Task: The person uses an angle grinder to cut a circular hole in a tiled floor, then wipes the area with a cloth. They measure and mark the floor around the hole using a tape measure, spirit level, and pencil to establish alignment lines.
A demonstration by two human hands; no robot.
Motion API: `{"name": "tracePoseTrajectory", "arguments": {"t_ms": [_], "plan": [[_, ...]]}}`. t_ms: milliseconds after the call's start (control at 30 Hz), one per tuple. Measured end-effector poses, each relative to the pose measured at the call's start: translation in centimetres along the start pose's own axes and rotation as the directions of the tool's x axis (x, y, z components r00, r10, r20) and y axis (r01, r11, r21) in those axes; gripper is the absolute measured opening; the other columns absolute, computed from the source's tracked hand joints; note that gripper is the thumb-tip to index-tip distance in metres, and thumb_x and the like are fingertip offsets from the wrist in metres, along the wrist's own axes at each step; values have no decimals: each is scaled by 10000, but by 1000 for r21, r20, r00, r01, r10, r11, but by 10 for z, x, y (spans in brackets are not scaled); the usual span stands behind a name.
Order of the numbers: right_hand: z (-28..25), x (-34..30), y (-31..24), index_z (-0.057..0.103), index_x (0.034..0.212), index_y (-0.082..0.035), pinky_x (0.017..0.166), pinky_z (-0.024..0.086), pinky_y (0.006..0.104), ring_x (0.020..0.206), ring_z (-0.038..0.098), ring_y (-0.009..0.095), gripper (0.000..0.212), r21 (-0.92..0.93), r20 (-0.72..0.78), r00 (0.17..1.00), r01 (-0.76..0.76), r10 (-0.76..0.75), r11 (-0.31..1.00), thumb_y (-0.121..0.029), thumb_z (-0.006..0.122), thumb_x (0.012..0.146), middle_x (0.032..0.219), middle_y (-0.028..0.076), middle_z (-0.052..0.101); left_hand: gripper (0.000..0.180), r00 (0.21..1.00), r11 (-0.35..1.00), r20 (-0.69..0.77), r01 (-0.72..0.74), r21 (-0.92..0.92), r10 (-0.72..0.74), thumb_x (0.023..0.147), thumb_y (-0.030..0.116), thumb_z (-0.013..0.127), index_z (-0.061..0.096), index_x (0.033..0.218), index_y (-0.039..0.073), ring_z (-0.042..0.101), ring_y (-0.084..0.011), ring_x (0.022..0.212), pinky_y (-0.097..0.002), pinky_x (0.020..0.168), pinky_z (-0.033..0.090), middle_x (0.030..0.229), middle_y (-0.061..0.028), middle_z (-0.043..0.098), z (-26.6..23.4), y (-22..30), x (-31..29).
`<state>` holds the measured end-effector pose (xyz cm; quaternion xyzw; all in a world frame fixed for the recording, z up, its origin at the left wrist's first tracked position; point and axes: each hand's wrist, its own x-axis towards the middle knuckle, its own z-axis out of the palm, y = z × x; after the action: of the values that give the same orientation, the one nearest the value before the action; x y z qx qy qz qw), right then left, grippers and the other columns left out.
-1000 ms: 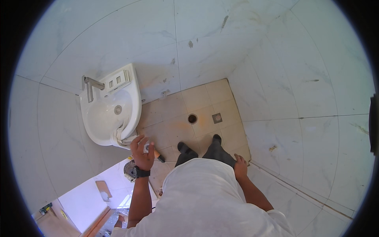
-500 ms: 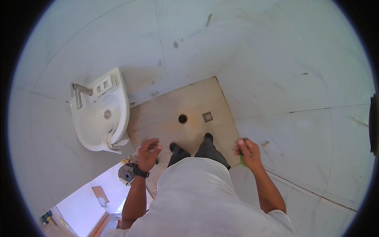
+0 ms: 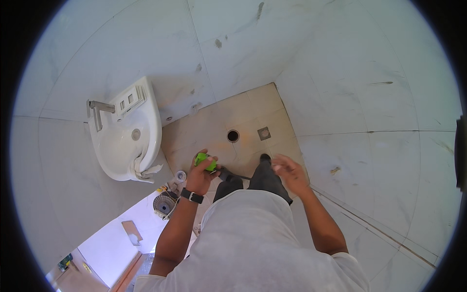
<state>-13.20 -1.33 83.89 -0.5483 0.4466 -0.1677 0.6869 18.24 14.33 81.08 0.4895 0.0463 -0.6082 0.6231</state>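
Observation:
My left hand (image 3: 200, 176), with a black watch on its wrist, is closed round a small bright green case with dark parts, which looks like a tape measure (image 3: 205, 162). A thin dark strip (image 3: 241, 176) runs from near it toward my right hand; what it is attached to is partly hidden. My right hand (image 3: 290, 174) is over my right leg, apart from the green case. Its fingers are loosely spread, slightly blurred, and no object shows in them.
At left a white washbasin (image 3: 156, 114) carries a tap (image 3: 101, 109), a white switch plate (image 3: 130, 100) and a cloth (image 3: 145, 168). The tan tiled floor (image 3: 209, 124) has a round pipe hole (image 3: 233, 136) and a square drain (image 3: 264, 133). A coiled reel (image 3: 165, 204) lies lower left.
The green tape measure, partly visible at my right hand before, is now in my left hand. Both hands have moved inward and up the picture; my right hand has let go of it.

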Motion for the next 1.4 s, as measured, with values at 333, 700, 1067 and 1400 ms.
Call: {"name": "tracePoseTrajectory", "arguments": {"t_ms": [333, 700, 1067, 1400], "plan": [[-56, -34, 223, 585, 1427, -9, 1124, 435, 431, 1328, 569, 408, 621, -589, -9, 872, -400, 489, 702, -451, 531, 996, 1411, 294, 585, 255, 843, 985, -512, 167, -41, -165, 931, 233, 725, 583, 1134, 169, 664, -238, 834, -374, 704, 540, 944, -37, 650, -161, -47, -30], [-9, 9, 138, 636, 1363, -33, 1067, 482, 481, 1267, 606, 415, 689, -781, -186, 866, -417, 464, 466, -587, 542, 965, 1363, 239, 639, 474, 872, 897, -490, 202, 393, 19, 866, 140, 781, 519, 1260, 120, 663, -221, 744, -359, 608, 549, 952, -64, 632, -156, -54, -18], [-52, -81, 123, 724, 1248, -54, 1084, 463, 393, 1352, 556, 335, 337, -386, 84, 993, -41, 79, 922, -193, 679, 945, 1452, 208, 583, 497, 809, 930, -588, 218, 297, -1, 845, 145, 783, 503, 1252, 94, 617, -220, 729, -348, 521, 511, 958, -80, 607, -226, -75, -44], [-44, -62, 115, 716, 1309, -146, 1252, 238, 455, 1549, 273, 378, 463, -169, 272, 943, -150, 192, 974, -48, 734, 857, 1662, 164, 349, 508, 788, 977, -615, 95, 193, 45, 822, 176, 823, 505, 1214, 118, 669, -214, 665, -316, 504, 548, 907, -66, 633, -239, -83, -51]]}}
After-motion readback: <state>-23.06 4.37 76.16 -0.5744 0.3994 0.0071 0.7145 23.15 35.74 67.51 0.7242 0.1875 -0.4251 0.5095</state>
